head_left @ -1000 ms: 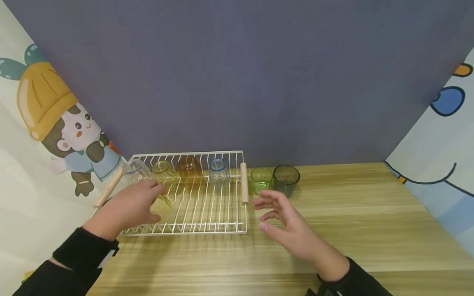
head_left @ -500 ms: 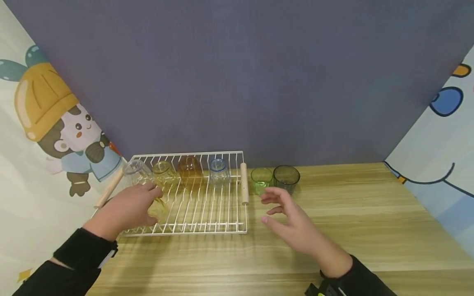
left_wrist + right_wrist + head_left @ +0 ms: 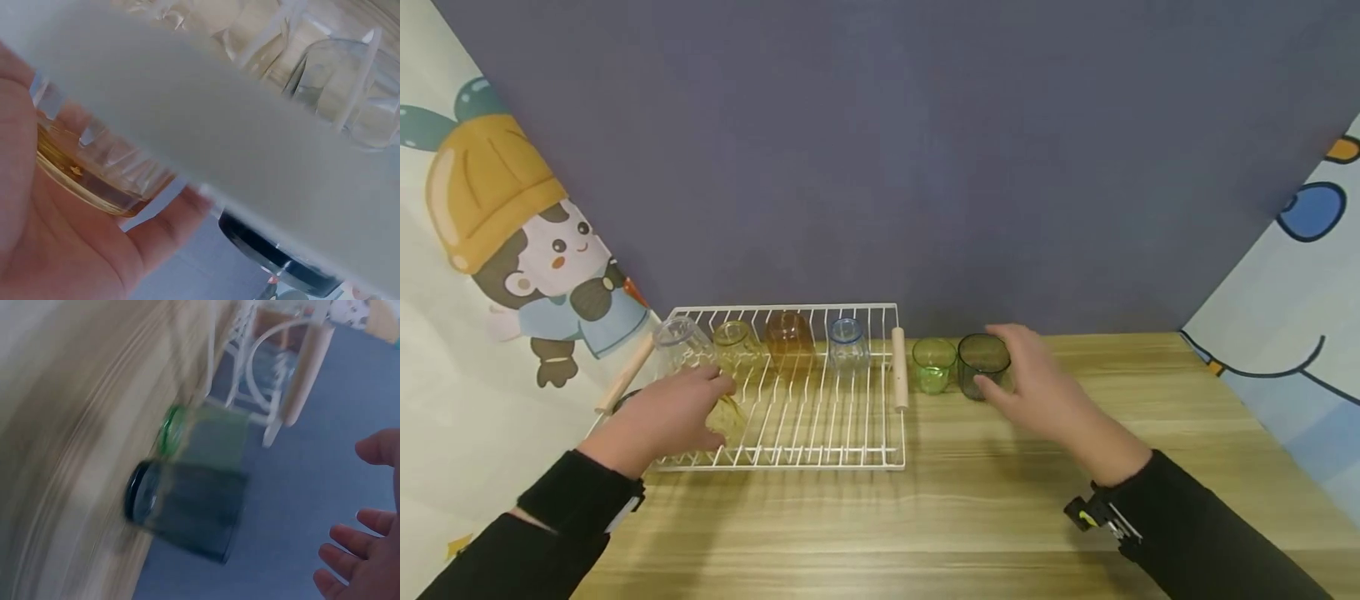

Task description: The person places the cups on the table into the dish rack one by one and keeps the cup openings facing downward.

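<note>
At the left of the white wire rack [image 3: 790, 468], my left hand [image 3: 670, 421] grips an upside-down yellow glass [image 3: 730, 423], thumb and fingers curled about its sides. The left wrist view shows the thick amber base of that yellow glass [image 3: 94, 178] in the hand. My right hand [image 3: 1037, 387] is spread beside a dark grey glass [image 3: 977, 360], with thumb and fingers on either side of it in the head view. In the right wrist view, the fingers [image 3: 353, 559] stand apart from this upright glass. A green glass [image 3: 933, 367] stands just left of it on the table.
Along the rack's back row stand a clear glass [image 3: 681, 342], a yellow one [image 3: 737, 350], an amber one [image 3: 790, 342] and a blue-tinted one [image 3: 847, 346]. Wooden handles [image 3: 900, 367] flank the rack. A dark-based glass [image 3: 281, 256] sits near my left hand. A grey panel [image 3: 925, 167] rises behind.
My right hand has moved right and away from me, from in front of the green glass to the dark grey glass. My left hand stays on the yellow glass with only slight shifts.
</note>
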Motion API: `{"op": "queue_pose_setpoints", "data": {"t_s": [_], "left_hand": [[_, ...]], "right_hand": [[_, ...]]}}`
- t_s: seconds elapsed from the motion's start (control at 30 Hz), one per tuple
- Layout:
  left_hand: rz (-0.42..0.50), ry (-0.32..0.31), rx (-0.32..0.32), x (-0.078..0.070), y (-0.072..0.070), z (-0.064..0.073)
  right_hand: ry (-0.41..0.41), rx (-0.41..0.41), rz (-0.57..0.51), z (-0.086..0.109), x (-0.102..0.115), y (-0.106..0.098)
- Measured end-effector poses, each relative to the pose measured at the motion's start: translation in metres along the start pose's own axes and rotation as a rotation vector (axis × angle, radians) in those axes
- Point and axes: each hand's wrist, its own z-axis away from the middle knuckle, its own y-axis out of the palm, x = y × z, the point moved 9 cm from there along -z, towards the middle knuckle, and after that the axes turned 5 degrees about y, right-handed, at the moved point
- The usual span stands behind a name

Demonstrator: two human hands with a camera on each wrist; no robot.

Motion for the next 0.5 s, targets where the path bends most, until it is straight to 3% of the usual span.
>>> {"op": "queue_pose_setpoints", "data": {"t_s": [0.3, 0.5], "left_hand": [[0.070, -0.103, 0.080, 0.014, 0.003, -0.003], [0.094, -0.084, 0.072, 0.016, 0.002, 0.001]], "right_hand": [[0.052, 0.093, 0.079, -0.025, -0.026, 0.013], [0.076, 0.168, 0.129, -0.037, -0.038, 0.030]]}}
